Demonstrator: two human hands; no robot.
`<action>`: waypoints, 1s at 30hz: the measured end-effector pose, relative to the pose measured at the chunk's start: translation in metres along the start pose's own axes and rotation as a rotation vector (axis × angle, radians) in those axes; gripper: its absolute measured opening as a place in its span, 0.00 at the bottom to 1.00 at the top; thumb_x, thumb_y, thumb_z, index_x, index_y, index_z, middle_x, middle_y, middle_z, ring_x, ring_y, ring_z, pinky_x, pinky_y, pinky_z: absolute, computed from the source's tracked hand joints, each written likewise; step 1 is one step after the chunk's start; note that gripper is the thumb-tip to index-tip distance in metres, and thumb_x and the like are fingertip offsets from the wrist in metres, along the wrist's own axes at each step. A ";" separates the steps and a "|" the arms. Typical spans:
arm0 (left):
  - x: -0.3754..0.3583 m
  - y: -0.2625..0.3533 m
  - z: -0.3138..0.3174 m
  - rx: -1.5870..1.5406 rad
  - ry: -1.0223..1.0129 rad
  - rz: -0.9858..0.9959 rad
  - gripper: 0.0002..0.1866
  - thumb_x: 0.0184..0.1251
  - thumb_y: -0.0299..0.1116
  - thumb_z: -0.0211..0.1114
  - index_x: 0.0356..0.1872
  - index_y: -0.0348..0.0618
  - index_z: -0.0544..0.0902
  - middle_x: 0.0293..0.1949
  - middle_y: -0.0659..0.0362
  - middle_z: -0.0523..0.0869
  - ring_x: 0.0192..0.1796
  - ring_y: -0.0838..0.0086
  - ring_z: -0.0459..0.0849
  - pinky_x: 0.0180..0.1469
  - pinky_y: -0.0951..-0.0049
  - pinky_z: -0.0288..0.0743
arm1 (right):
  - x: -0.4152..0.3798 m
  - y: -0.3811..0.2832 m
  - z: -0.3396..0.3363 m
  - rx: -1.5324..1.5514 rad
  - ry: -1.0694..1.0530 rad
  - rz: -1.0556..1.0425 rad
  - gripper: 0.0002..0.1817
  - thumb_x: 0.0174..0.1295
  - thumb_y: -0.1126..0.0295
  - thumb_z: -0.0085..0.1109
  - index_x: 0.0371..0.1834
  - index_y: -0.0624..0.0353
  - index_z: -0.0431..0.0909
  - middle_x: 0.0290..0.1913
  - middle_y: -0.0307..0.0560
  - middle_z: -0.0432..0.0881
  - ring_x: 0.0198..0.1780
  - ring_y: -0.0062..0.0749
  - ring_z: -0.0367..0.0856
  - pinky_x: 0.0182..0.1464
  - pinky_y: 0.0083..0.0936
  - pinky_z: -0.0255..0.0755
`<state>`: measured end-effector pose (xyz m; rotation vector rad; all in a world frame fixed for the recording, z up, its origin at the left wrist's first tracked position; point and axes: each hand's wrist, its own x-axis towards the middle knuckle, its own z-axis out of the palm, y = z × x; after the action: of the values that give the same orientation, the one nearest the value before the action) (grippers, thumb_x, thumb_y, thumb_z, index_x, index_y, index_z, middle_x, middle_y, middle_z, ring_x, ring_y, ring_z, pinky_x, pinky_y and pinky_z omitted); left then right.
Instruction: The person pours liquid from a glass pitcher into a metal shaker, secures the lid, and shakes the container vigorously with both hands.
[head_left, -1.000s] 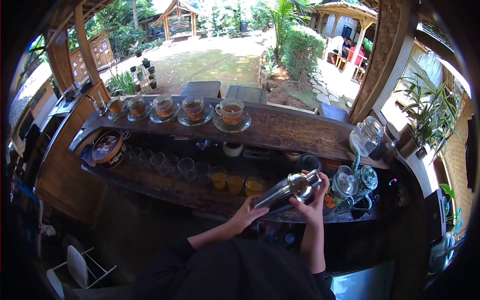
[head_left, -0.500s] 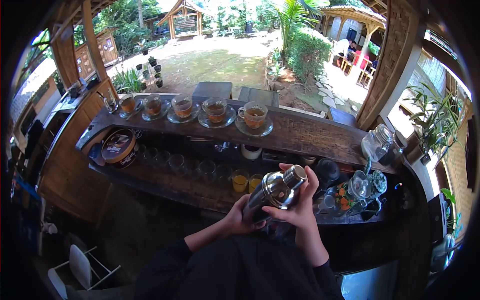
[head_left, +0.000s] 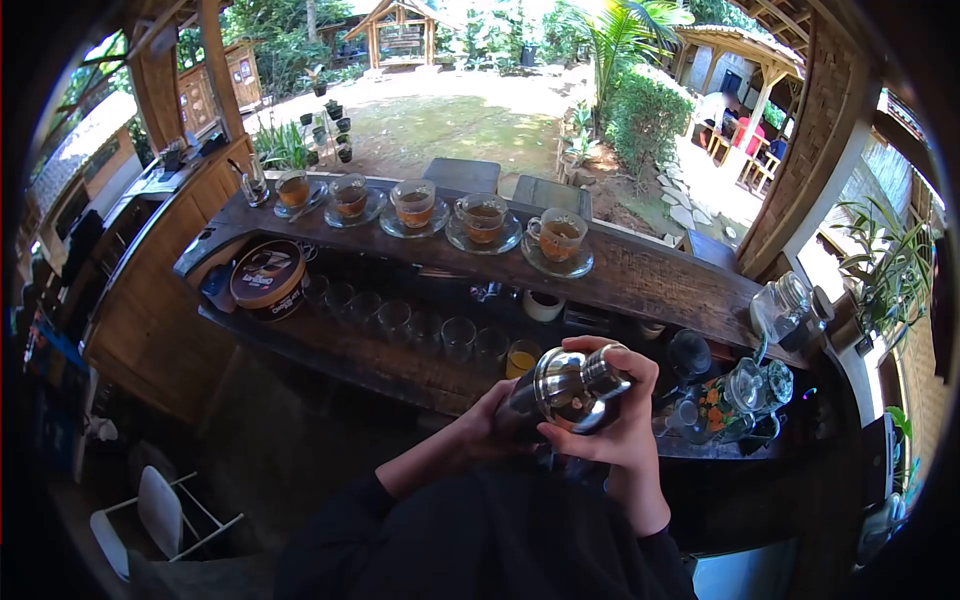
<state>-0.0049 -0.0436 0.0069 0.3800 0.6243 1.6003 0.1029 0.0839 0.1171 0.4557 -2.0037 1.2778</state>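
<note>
A shiny metal cocktail shaker (head_left: 563,390) is held tilted in front of my body, its capped end pointing up and to the right. My left hand (head_left: 484,425) wraps round the darker lower body of the shaker. At the cap end, my right hand (head_left: 632,410) is closed round the shoulder and top, fingers over the far side and thumb on the near side. Just beyond the shaker, a glass of yellow liquid (head_left: 521,358) stands on the lower shelf, partly hidden by it. Whatever is inside the shaker is hidden.
Several glass cups of brown drink (head_left: 482,218) on saucers line the upper wooden counter (head_left: 660,285). Empty glasses (head_left: 459,337) and a round tub (head_left: 268,275) are on the lower shelf. Glass jars (head_left: 740,385) crowd the right side. A white chair (head_left: 160,510) stands low left.
The view has shifted, so the counter sits further right and slightly lower. The shaker leans a little more toward the right, still in both hands. One yellow glass is now hidden.
</note>
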 end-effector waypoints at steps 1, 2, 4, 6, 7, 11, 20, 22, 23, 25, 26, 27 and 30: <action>-0.005 0.006 0.005 0.136 -0.020 0.036 0.25 0.68 0.52 0.46 0.60 0.50 0.70 0.55 0.57 0.77 0.55 0.70 0.78 0.54 0.62 0.75 | 0.001 0.000 0.001 -0.001 0.001 -0.001 0.50 0.35 0.74 0.78 0.60 0.49 0.53 0.55 0.65 0.68 0.55 0.43 0.74 0.52 0.35 0.73; -0.010 0.012 0.010 0.272 -0.034 0.074 0.26 0.68 0.54 0.44 0.61 0.53 0.69 0.56 0.57 0.76 0.56 0.70 0.77 0.54 0.60 0.75 | 0.001 -0.001 0.001 0.014 -0.001 -0.023 0.50 0.34 0.74 0.79 0.60 0.48 0.52 0.55 0.66 0.68 0.55 0.44 0.74 0.52 0.36 0.74; -0.019 0.020 0.016 0.054 -0.041 0.066 0.27 0.58 0.36 0.63 0.59 0.44 0.70 0.56 0.56 0.77 0.57 0.73 0.76 0.61 0.66 0.70 | 0.000 -0.002 0.002 0.042 0.016 -0.045 0.50 0.34 0.73 0.79 0.60 0.47 0.51 0.54 0.68 0.69 0.55 0.46 0.74 0.52 0.37 0.73; -0.011 0.017 -0.003 -0.243 -0.033 -0.048 0.29 0.54 0.30 0.70 0.59 0.40 0.70 0.57 0.55 0.76 0.58 0.73 0.76 0.63 0.67 0.68 | -0.002 -0.003 0.004 0.039 0.036 -0.053 0.51 0.34 0.73 0.79 0.60 0.46 0.51 0.55 0.68 0.68 0.56 0.47 0.74 0.53 0.38 0.73; -0.006 0.014 -0.011 -0.470 -0.021 -0.159 0.30 0.55 0.31 0.70 0.59 0.40 0.70 0.57 0.55 0.76 0.58 0.72 0.75 0.62 0.65 0.69 | -0.003 -0.003 0.004 0.036 0.049 -0.057 0.51 0.35 0.72 0.79 0.61 0.45 0.51 0.55 0.68 0.68 0.56 0.47 0.73 0.53 0.38 0.73; -0.021 0.035 0.036 -0.071 0.341 0.077 0.23 0.65 0.41 0.59 0.56 0.39 0.72 0.56 0.53 0.78 0.57 0.67 0.78 0.61 0.61 0.70 | -0.001 0.007 0.012 0.019 0.078 -0.137 0.52 0.35 0.71 0.79 0.62 0.42 0.50 0.55 0.67 0.68 0.57 0.49 0.73 0.55 0.41 0.72; -0.017 0.049 0.009 -0.254 0.176 0.184 0.18 0.64 0.44 0.56 0.44 0.38 0.78 0.42 0.53 0.84 0.44 0.66 0.84 0.50 0.65 0.75 | 0.005 0.022 0.036 -0.091 0.277 -0.375 0.51 0.37 0.66 0.79 0.62 0.41 0.50 0.53 0.62 0.69 0.56 0.51 0.73 0.54 0.43 0.72; -0.017 0.057 0.009 -0.250 0.123 0.178 0.19 0.64 0.44 0.56 0.44 0.37 0.78 0.42 0.53 0.84 0.44 0.65 0.84 0.50 0.65 0.75 | 0.008 0.021 0.036 -0.145 0.313 -0.417 0.52 0.37 0.64 0.79 0.62 0.40 0.49 0.54 0.61 0.68 0.55 0.50 0.73 0.55 0.43 0.72; -0.018 0.061 0.011 -0.253 0.122 0.183 0.19 0.64 0.44 0.56 0.44 0.37 0.78 0.42 0.53 0.84 0.44 0.65 0.84 0.50 0.65 0.75 | 0.009 0.019 0.037 -0.143 0.308 -0.419 0.52 0.37 0.64 0.79 0.62 0.40 0.49 0.54 0.61 0.68 0.55 0.50 0.73 0.55 0.43 0.72; -0.022 0.070 0.019 -0.177 0.093 0.198 0.19 0.64 0.44 0.57 0.43 0.37 0.79 0.41 0.53 0.84 0.43 0.66 0.84 0.50 0.65 0.75 | 0.013 0.018 0.039 -0.118 0.363 -0.466 0.51 0.37 0.64 0.78 0.62 0.40 0.48 0.54 0.60 0.68 0.55 0.50 0.73 0.55 0.44 0.72; -0.023 0.071 0.018 -0.176 0.093 0.204 0.19 0.64 0.44 0.57 0.43 0.37 0.79 0.41 0.53 0.84 0.43 0.66 0.84 0.50 0.65 0.75 | 0.014 0.019 0.040 -0.126 0.375 -0.478 0.51 0.37 0.64 0.78 0.61 0.39 0.48 0.54 0.60 0.68 0.55 0.49 0.73 0.56 0.44 0.72; -0.026 0.074 0.016 -0.178 0.073 0.234 0.18 0.64 0.44 0.57 0.42 0.38 0.79 0.40 0.53 0.84 0.43 0.66 0.84 0.49 0.65 0.75 | 0.013 0.019 0.043 -0.122 0.376 -0.482 0.51 0.37 0.64 0.78 0.61 0.39 0.48 0.54 0.60 0.68 0.55 0.49 0.73 0.56 0.44 0.72; -0.030 0.078 0.016 -0.194 0.104 0.303 0.15 0.64 0.42 0.56 0.37 0.39 0.79 0.36 0.54 0.84 0.40 0.66 0.84 0.47 0.65 0.76 | 0.015 0.018 0.055 -0.138 0.404 -0.509 0.54 0.36 0.62 0.76 0.64 0.34 0.44 0.56 0.57 0.66 0.56 0.52 0.72 0.57 0.49 0.70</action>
<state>-0.0542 -0.0737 0.0700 0.2560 0.5000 1.9626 0.0611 0.0440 0.1023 0.5470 -1.4967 0.8292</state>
